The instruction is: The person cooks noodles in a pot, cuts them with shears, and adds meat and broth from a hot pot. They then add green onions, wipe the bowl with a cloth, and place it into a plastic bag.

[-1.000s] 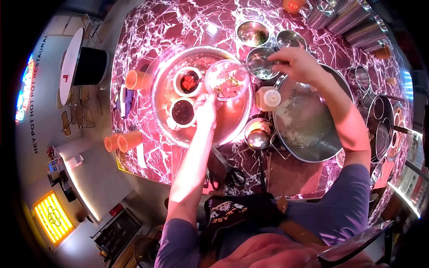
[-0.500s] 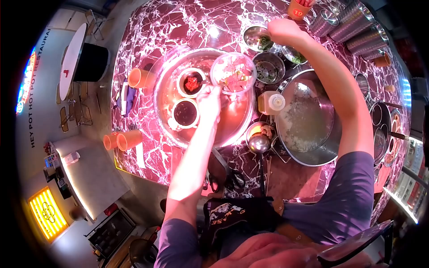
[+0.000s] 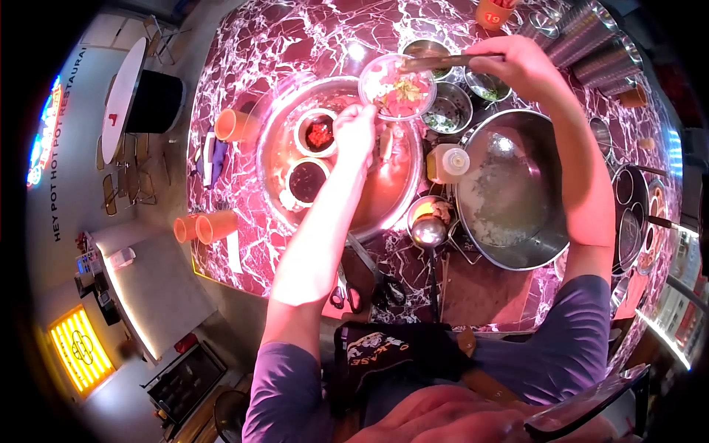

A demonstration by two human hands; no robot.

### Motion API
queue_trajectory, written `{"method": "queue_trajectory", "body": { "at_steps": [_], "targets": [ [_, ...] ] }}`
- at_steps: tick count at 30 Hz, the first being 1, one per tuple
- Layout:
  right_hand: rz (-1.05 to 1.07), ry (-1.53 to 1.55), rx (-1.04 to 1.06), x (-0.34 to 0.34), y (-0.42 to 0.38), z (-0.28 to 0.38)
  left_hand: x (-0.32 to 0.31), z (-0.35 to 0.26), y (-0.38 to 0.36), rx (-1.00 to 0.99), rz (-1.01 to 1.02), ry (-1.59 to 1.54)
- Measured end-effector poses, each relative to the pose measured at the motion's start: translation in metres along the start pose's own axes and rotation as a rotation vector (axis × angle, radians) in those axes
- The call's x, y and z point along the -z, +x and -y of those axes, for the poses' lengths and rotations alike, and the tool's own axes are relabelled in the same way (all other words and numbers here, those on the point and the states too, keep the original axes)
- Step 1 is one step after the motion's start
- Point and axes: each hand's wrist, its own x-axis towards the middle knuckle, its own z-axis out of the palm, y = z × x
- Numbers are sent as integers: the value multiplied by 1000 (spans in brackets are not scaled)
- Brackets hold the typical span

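Observation:
My left hand (image 3: pixel 356 133) is closed on the near rim of a clear round bowl (image 3: pixel 397 109) with pinkish food and green herbs in it. The bowl is held over the far right edge of a wide metal pan (image 3: pixel 266 159). Closed around slim tongs (image 3: pixel 450 62), my right hand (image 3: pixel 521 65) has their tips over the bowl's food. Two cups of sauce stand in the pan: a red-topped one (image 3: pixel 319 134) beside my left hand and a dark one (image 3: pixel 307 182). Small metal bowls of chopped greens (image 3: pixel 447 107) lie below the tongs.
A big pot of cloudy liquid (image 3: pixel 509 199) stands at the right, beside a squeeze bottle (image 3: pixel 447 164). Nearer are a ladle (image 3: pixel 430 232) and scissors (image 3: pixel 346 295). Orange cups (image 3: pixel 216 227) line the left; tall metal cups (image 3: pixel 591 37) lie at the far right.
My right hand has come back from the far metal bowl and now holds tongs over the clear bowl. The clear bowl has shifted slightly right and away from me.

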Motion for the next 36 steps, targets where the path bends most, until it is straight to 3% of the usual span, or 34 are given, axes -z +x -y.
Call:
{"method": "queue_trajectory", "body": {
  "at_steps": [2, 3, 4, 6, 8, 12, 18, 20, 22, 24, 25, 28, 32, 35, 36],
  "targets": [
    [9, 136, -279, 17, -7, 2, 1, 2, -2, -18, -16, -20],
    [-63, 180, -289, 19, -13, -10, 1, -2, -8, -26, -15, -30],
    [-108, 119, -217, 26, -19, -21, 0, -17, -20, 90, -49, 74],
    [-97, -126, -199, 32, -25, -51, 3, 4, -9, -2, -43, -83],
    [81, -542, -296, 21, -18, -71, 8, 1, -14, 47, -36, -45],
    [280, -694, -436, -15, -2, -79, 9, 1, -23, 58, -24, -80],
    [345, -666, -374, -30, 6, -97, 8, -6, -31, 130, -39, -82],
    [279, -582, -322, -19, -1, -103, 7, -8, -32, 88, -35, -72],
    [193, -402, -244, -6, -12, -120, 7, -6, -28, 29, -57, -26],
    [62, -275, -185, 14, -25, -126, 6, -19, -32, 96, -5, 12],
    [62, -179, -207, 27, -28, -114, 9, -6, -21, -20, 45, 119],
    [-98, 238, -244, 37, -39, -61, -5, 2, -13, -56, 81, -1],
    [-15, 122, -230, 16, -32, 0, -16, 2, -15, -27, 119, 42],
    [-59, 140, -296, 30, -35, -15, -14, 5, -15, -33, 85, 93],
    [-60, -10, -289, 32, -36, -36, -12, 7, -14, -32, 96, 88]
  ]
}}
